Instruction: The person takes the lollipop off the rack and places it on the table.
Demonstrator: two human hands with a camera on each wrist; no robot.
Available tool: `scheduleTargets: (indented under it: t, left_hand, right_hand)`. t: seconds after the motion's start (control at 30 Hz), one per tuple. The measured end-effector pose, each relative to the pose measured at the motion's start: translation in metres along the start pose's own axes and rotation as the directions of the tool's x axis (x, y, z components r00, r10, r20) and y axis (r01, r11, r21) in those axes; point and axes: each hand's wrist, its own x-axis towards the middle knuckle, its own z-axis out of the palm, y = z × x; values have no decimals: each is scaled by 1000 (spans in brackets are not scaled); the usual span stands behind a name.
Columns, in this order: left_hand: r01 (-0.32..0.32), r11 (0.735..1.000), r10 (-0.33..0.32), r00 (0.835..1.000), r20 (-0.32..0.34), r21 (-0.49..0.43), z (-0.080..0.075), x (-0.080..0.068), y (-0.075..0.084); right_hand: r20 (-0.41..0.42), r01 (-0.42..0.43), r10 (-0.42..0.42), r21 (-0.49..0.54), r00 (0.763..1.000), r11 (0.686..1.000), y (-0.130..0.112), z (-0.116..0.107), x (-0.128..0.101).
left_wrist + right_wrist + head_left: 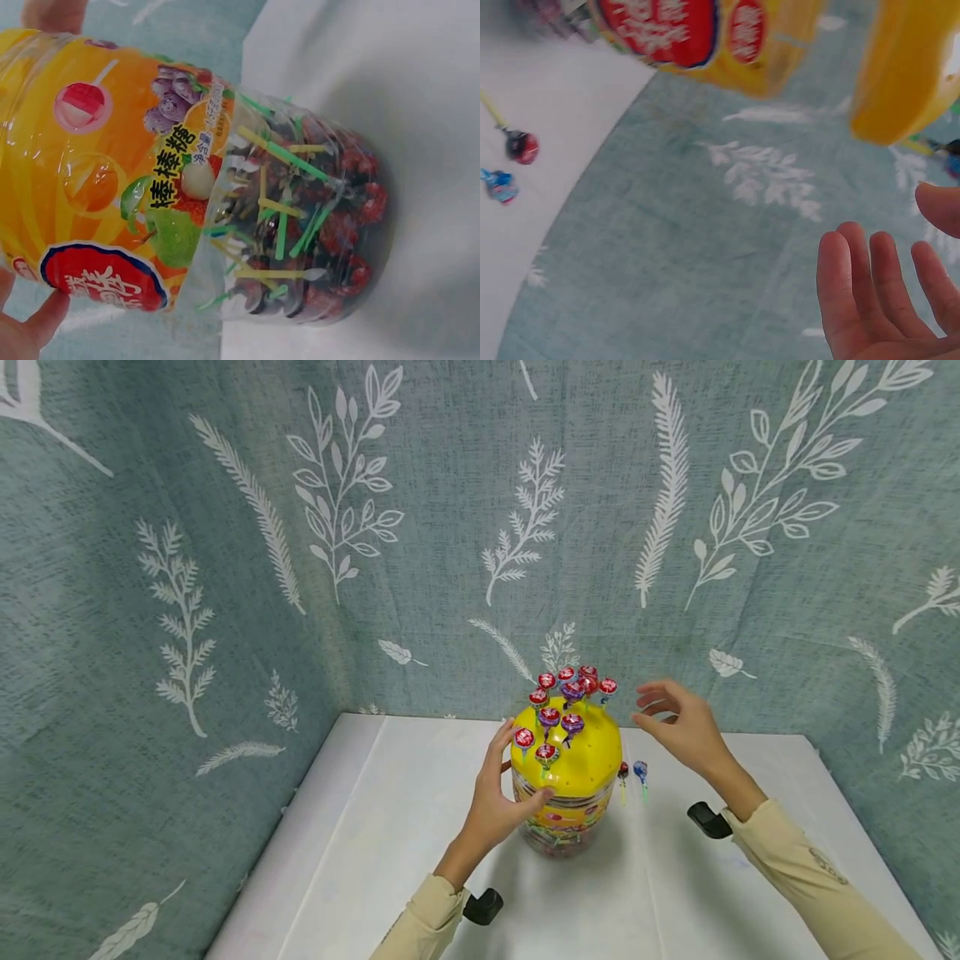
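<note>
On my head feed the left hand (pixel 501 802) holds the lollipop jar (pixel 570 817) near its top, thumb at the front and fingers curved round its left side. The jar stands upright on the white table (pixel 390 827), its yellow lid (pixel 594 764) bristling with upright lollipops (pixel 572 724). I see the right hand (pixel 684 727) just right of the lid, holding nothing, thumb and fingers loosely bent with a wide gap. Below it, beside the jar, lie a dark red lollipop (pixel 623 770) and a blue lollipop (pixel 641 771). My left wrist feed shows more candies (pixel 337 229) through the clear base
</note>
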Motion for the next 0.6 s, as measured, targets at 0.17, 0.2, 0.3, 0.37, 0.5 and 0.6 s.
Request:
scheduleTargets:
  t: [0.17,0.2,0.3,0.37,0.5,0.6]
  left_hand:
    - [6,1000,-6,1000,1,2,0,0,1]
    - [7,1000,-7,1000,0,2,0,0,1]
    - [7,1000,-7,1000,-1,1,0,0,1]
    - [9,1000,-9,1000,-1,1,1,0,1]
    - [19,1000,-19,1000,-3,-4,1,0,2]
    - [27,999,-27,1000,-6,-17,3,-1,5]
  right_hand:
    - [-19,65,-65,20,998,998,-17,1,1]
    - [-22,76,-75,23,997,997,-20,2,1]
    - [-36,104,-104,23,994,994,-26,5,4]
    - [-42,116,-115,27,992,993,-29,8,7]
    - [-80,124,-118,65,990,990,-32,18,11]
    - [-130,124,-109,116,986,985,-32,26,14]
